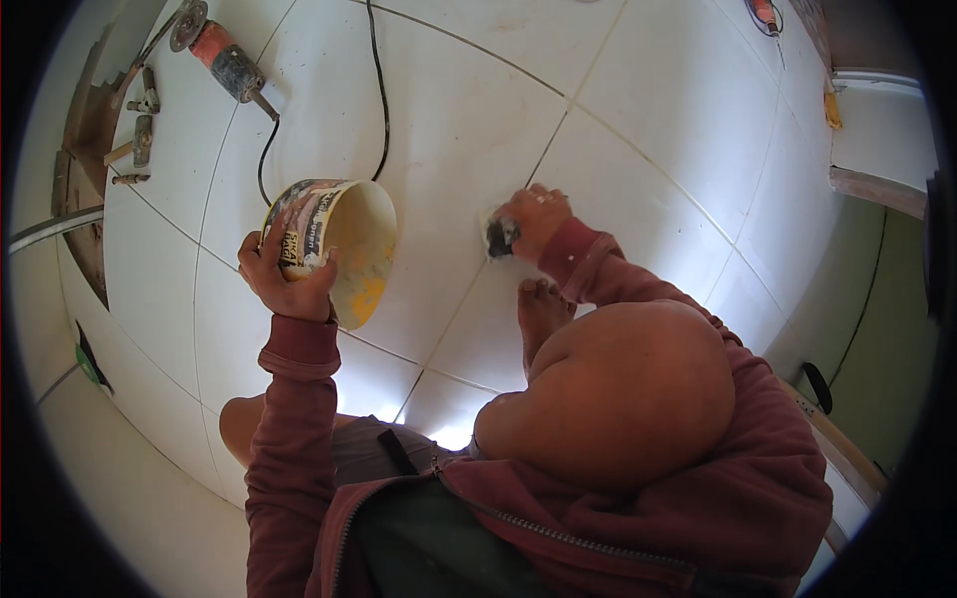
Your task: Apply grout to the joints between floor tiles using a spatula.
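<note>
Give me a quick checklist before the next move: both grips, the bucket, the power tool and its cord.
1. Left hand gripping the round white-yellow-black printed plastic bucket: ok, fingers around its side.
2. Bucket upright: not ok, tipped with its mouth facing right.
3. Right hand on the small black-and-whitish piece: ok, held down at the white tile floor.
4. Red-and-black angle grinder clear of both hands: ok, lying beyond the bucket.
5. Thin black cord free of the bucket: cannot tell, it disappears behind it.
6. Grinder unplugged: cannot tell, no plug visible.
</note>
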`<state>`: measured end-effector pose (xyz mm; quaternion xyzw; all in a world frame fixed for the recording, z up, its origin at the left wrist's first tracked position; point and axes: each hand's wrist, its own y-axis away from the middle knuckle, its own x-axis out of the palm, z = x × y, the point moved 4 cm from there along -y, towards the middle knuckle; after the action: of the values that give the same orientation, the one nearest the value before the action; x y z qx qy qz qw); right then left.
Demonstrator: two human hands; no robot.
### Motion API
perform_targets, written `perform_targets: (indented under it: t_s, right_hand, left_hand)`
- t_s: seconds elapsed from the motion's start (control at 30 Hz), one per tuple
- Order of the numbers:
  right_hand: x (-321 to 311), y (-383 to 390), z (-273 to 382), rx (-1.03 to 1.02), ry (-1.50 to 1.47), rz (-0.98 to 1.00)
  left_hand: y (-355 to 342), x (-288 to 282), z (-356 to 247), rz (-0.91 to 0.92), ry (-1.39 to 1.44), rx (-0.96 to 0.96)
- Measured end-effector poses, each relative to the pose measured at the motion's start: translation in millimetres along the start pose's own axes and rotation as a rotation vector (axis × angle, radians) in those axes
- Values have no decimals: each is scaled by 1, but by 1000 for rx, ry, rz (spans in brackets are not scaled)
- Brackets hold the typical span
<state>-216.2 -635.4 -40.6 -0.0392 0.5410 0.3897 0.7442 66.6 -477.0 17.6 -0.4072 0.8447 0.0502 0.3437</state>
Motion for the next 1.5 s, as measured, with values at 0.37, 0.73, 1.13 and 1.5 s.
perform_targets:
  t_s: [0.37, 0.73, 1.13, 1.5]
  right_hand:
    - [-9, -9, -9, -274, 300, 228]
    - [-22, -17, -30, -73, 144, 51]
    - [-8, -19, -12, -334, 247, 2]
    - [-5, -9, -31, -89, 127, 214]
  left_hand:
    - [4, 5, -19, 51, -271, 48]
    - [6, 4, -21, 54, -281, 67]
    - [-2, 3, -5, -18, -50, -59]
    - [7, -11, 21, 8, 1, -51]
